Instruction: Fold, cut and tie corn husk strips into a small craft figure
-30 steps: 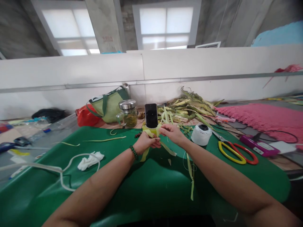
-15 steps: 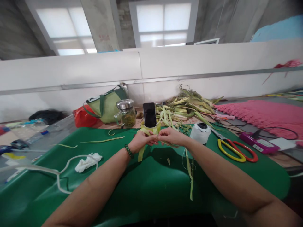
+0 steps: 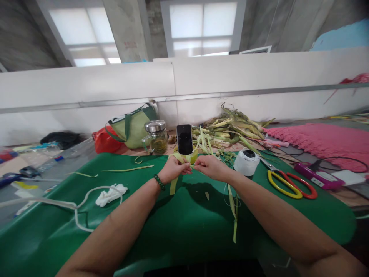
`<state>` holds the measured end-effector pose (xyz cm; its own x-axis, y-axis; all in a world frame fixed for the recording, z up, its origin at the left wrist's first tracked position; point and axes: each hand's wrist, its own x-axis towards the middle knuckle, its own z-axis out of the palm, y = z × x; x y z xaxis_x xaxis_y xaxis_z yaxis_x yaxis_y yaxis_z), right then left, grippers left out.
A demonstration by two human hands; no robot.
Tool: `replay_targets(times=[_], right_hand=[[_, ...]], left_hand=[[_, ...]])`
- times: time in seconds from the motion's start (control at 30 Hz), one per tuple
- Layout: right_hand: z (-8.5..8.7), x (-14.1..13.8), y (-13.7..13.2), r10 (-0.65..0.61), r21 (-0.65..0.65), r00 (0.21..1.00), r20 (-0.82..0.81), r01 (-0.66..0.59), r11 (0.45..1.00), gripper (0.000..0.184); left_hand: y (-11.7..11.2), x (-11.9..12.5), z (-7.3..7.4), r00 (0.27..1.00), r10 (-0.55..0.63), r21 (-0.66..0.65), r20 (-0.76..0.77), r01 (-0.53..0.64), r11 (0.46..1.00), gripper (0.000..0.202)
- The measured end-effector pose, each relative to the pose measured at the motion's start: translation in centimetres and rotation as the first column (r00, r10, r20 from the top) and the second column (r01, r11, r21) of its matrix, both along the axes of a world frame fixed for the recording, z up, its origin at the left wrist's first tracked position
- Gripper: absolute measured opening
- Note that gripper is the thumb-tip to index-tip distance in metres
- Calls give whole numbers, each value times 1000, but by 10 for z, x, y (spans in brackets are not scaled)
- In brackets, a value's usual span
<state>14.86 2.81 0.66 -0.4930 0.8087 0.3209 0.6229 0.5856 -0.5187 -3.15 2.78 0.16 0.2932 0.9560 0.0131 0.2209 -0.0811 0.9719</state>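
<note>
My left hand [image 3: 175, 169], with a dark green bead bracelet at the wrist, is closed in a pinch on a pale green leaf strip [image 3: 173, 186]. One end of the strip hangs below the palm; another part loops above the fingers. Just to the right, my right hand [image 3: 211, 167] is pinched shut, its fingertips a small gap from the left ones. Whatever it holds is too small to make out. Behind both hands a phone [image 3: 184, 139] stands upright in a yellow-green holder [image 3: 193, 156].
On the green mat [image 3: 184, 238] lie scissors [image 3: 285, 181], a white thread spool [image 3: 246, 162], loose leaf strips [image 3: 233, 204], a crumpled tissue [image 3: 111, 195] and a white cable [image 3: 76, 215]. Behind stand a glass jar [image 3: 157, 140], a green bag [image 3: 132, 129] and a husk pile [image 3: 233, 125].
My right hand has drawn slightly away from my left, so a small gap now shows between their fingertips. My left hand keeps its pinch on the strip. The whole view has shifted a little.
</note>
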Motion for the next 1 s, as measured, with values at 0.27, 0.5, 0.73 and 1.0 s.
replay_targets(times=[0.27, 0.5, 0.73, 1.0], right_hand=[[3, 2, -2, 12, 46, 998, 65, -15, 999, 9], [-4, 7, 6, -10, 99, 1000, 12, 9, 995, 10], [-1, 2, 0, 143, 61, 946, -292, -130, 990, 21], [-9, -13, -4, 193, 145, 888, -418, -144, 979, 20]], left_hand=[[1, -2, 0, 1000, -21, 9, -7, 21, 1000, 33], [4, -3, -1, 999, -35, 320, -8, 36, 947, 27], [-5, 5, -2, 982, 73, 589, -173, 44, 807, 14], [-7, 11, -6, 943, 174, 591, -283, 29, 806, 11]])
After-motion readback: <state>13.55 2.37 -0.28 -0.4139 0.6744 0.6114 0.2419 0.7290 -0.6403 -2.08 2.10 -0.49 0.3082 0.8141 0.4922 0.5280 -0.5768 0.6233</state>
